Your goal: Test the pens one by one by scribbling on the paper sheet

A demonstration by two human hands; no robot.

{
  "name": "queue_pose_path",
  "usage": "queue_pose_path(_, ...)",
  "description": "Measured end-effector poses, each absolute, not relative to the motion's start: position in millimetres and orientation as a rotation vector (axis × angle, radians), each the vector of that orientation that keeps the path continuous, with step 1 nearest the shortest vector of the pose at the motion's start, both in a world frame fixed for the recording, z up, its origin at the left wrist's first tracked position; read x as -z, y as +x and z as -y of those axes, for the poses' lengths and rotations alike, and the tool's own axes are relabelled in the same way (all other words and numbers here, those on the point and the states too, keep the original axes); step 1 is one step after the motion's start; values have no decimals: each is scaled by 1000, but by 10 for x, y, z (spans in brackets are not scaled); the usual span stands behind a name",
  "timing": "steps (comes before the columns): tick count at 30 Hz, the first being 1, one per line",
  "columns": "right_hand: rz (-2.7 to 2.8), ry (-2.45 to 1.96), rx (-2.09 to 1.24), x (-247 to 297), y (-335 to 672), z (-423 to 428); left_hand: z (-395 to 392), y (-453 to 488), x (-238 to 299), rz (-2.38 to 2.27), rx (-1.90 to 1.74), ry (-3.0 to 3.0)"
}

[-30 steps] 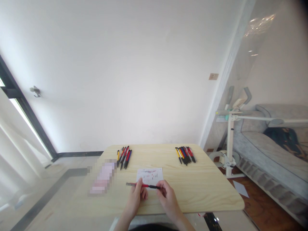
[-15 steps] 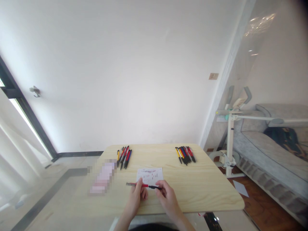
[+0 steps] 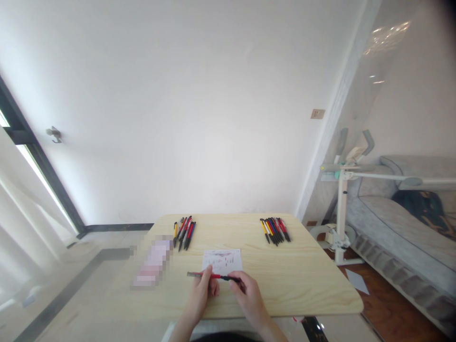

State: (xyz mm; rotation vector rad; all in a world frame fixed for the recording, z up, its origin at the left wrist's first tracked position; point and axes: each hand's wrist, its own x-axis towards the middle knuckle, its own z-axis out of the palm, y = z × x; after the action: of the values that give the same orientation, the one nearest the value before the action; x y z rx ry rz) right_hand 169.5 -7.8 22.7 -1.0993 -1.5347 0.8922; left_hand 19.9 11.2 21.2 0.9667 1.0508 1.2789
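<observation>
Here we are, looking down at two hands meeting over a pale wooden table (image 3: 302, 280), and between them sits the pen (image 3: 215, 276). Its long axis runs almost straight across us, left to right, the right end dipping just a touch in our view. That line is what counts: the left hand (image 3: 202, 288) closes on the red barrel, thumb laid over the top, fingers curled in below, while the right hand (image 3: 248, 290) pinches the black section (image 3: 225, 278) between thumb and forefinger. Neither hand is nearer; we have both on the pen, one toward each end, facing each other along the same line. The silvery end pokes out past the left thumb, and behind it all lies the marked sheet of paper (image 3: 223, 259), its near edge partly covered. Now, where red meets black, we cannot tell whether the parts are joined or slightly apart. The right fingers hide the far tip, too, and the marks on the sheet are too small for us to read. Farther off, we have one bunch of pens (image 3: 185, 232) on the left and another bunch (image 3: 274, 231) on the right, both overlapping too tightly to count.
</observation>
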Motion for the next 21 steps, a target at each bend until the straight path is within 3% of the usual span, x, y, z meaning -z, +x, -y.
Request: queue_pose_path(21, 1592, -1106, -918, -506, 1760, 24, -53, 291, -329, -741, -1271, 708)
